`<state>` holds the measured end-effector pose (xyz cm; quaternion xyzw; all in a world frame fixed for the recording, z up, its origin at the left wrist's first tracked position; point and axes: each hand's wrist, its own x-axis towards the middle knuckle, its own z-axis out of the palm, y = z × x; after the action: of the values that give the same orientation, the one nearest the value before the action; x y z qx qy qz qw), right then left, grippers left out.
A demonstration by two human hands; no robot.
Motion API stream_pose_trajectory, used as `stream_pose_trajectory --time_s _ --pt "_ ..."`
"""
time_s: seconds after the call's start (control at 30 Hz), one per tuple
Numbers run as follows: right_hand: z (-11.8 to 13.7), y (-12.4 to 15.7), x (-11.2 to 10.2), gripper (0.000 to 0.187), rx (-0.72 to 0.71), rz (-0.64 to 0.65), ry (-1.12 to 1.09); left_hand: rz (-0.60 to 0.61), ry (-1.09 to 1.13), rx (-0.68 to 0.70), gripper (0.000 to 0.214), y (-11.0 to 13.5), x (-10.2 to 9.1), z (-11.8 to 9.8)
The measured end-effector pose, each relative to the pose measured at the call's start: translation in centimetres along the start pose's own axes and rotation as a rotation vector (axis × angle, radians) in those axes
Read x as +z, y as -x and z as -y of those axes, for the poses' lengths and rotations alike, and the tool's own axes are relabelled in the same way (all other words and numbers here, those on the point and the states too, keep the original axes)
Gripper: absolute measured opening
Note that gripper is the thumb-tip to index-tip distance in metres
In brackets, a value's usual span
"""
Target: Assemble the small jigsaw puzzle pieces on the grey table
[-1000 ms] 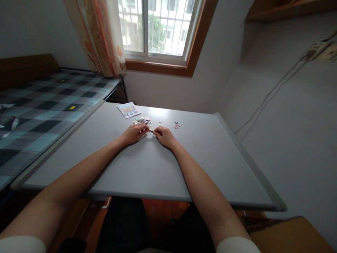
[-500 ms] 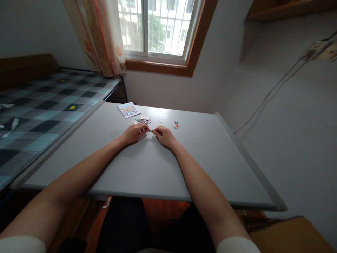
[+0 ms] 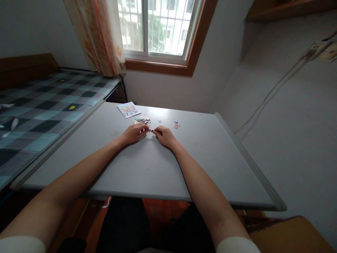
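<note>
My left hand (image 3: pixel 135 133) and my right hand (image 3: pixel 165 135) meet fingertip to fingertip low over the white table (image 3: pixel 147 165). Small dark jigsaw puzzle pieces (image 3: pixel 150 131) are pinched between them, one side in each hand; their outlines are too small to make out. Just behind my left hand lies a pile of loose puzzle pieces (image 3: pixel 142 120). A single piece (image 3: pixel 159 121) rests beyond my right hand. Further right sits a small cluster of orange and blue pieces (image 3: pixel 176 125).
A printed picture card (image 3: pixel 129 109) lies at the table's far left. Along the left side stands a bed with a checked cover (image 3: pixel 79 91). A wall with a hanging cable (image 3: pixel 265 98) borders the right, and a window (image 3: pixel 158 28) is ahead.
Both hands stay in the same place, with the fingertips still pinching the pieces. The pieces between them show only a very slight shift.
</note>
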<state>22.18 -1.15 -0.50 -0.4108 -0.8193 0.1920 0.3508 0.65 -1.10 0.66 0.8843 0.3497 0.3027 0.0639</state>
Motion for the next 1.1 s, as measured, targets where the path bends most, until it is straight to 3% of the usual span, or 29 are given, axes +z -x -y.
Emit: stream_pose_trajectory --time_s 1.1 --pt "-0.01 -0.11 -0.1 0.017 0.005 0.018 0.023 0.009 -0.052 -0.015 0.019 -0.09 0.01 0.24"
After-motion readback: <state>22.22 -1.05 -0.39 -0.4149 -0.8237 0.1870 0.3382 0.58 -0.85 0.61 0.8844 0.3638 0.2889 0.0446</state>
